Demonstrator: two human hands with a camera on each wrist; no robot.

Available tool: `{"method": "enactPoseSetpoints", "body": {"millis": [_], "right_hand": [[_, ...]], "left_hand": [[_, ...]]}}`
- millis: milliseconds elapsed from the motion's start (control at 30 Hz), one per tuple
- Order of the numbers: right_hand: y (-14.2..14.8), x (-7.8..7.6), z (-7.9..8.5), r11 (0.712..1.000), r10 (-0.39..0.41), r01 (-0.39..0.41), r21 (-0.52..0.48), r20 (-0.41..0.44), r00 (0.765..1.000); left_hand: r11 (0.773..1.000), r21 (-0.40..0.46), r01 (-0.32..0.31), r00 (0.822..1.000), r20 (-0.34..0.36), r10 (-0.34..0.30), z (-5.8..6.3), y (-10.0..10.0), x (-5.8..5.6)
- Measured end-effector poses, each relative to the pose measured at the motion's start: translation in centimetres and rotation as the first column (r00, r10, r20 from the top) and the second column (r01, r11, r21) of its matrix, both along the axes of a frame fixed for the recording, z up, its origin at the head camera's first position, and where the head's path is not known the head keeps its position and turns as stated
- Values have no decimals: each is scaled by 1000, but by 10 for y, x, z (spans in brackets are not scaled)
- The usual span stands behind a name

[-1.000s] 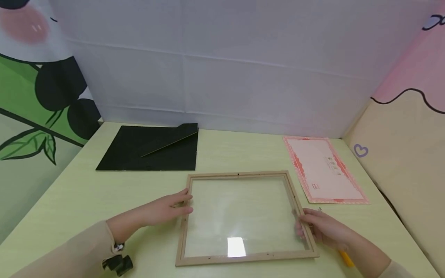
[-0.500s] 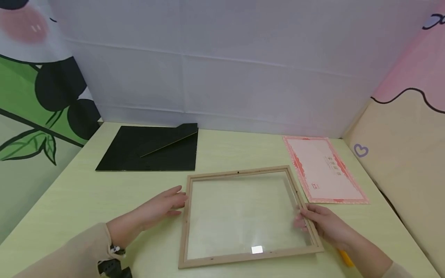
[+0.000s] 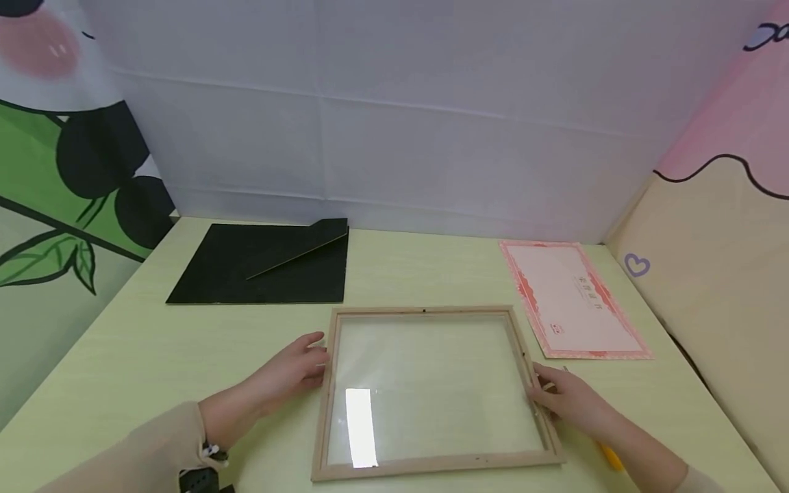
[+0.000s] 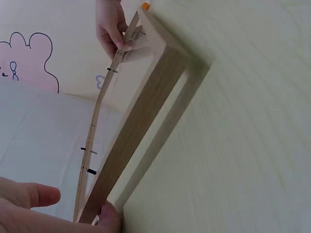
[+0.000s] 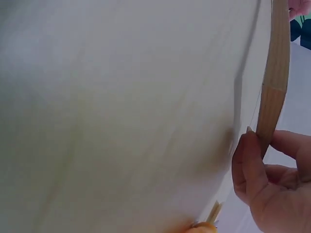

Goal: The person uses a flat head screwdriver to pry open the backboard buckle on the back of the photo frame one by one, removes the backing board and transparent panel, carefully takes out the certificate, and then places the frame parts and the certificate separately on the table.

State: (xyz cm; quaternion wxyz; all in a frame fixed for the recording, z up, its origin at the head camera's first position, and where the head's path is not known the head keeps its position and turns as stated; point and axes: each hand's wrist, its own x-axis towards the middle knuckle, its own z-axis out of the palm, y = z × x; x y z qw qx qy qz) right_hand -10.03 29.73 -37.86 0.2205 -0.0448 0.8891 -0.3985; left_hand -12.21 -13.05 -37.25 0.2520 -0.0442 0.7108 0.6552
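Note:
A wooden picture frame (image 3: 439, 467) with a clear pane lies face down in front of me, a bright reflection on the pane. In the left wrist view, a shadow gap shows between the frame's side (image 4: 136, 121) and the table. At its right side my right hand (image 3: 570, 400) pinches the wood, thumb on one face and fingers on the other. By the left side is my left hand (image 3: 286, 376); some fingertips touch the frame's edge and underside, while one finger (image 4: 43, 195) stands out away from it.
A black backing board (image 3: 271, 267) with a stand leg lies at the back left. A red-bordered certificate (image 3: 570, 301) lies at the right. Beneath the right forearm, a yellow-handled thing (image 3: 610, 457) is partly hidden. Fabric walls (image 3: 401, 137) enclose the table.
The frame's right side rose, then came down again, and the reflection on the pane shifted left. My left hand drew back from over the frame's left side to its outer edge.

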Motion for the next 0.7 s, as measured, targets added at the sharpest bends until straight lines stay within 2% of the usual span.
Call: {"method": "enactPoseSetpoints", "body": {"millis": [133, 200, 367, 533, 633, 700], "right_hand": [[-4, -1, -3, 991, 95, -85, 103, -93, 991], [-6, 0, -3, 984, 119, -101, 148, -116, 986], [-11, 1, -4, 968, 151, -123, 217, -119, 981], [-12, 0, -7, 951, 198, -160, 265, -125, 972], [-12, 0, -7, 942, 212, -168, 292, -126, 969], [-12, 0, -6, 941, 207, -164, 295, -119, 971]], "left_hand": [[998, 65, -16, 999, 34, 14, -9, 2, -2], [995, 101, -23, 999, 46, 19, -12, 2, -3], [985, 161, -53, 995, 87, 39, -14, 0, -6], [963, 252, -98, 989, 129, 67, -11, 0, -8], [955, 277, -108, 990, 117, 78, -10, 1, -8], [958, 268, -103, 993, 91, 81, -9, 0, -9]]}}
